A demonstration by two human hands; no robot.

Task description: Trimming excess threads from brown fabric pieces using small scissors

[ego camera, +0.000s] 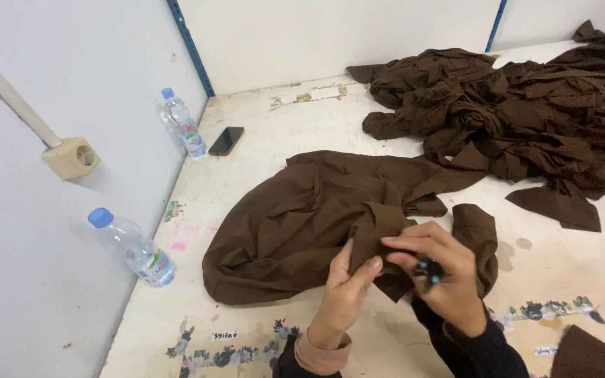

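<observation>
A brown cloth [302, 210] lies spread on the white table [260, 133] in front of me. My left hand [348, 287] pinches a raised fold of this cloth from below, thumb on top. My right hand [442, 276] holds the same fold from the right, and a small teal-and-black tool [430, 271] sits between its fingers. Which kind of tool it is I cannot tell. Both wrists wear dark sleeves, the left with a tan cuff.
A big heap of brown cloth pieces [519, 105] fills the far right. Two plastic water bottles [138, 250] [183, 124] stand along the left wall, a dark phone [226, 140] beside the far one. A wall socket [71, 157] sticks out at left. Another brown piece [586, 353] lies at bottom right.
</observation>
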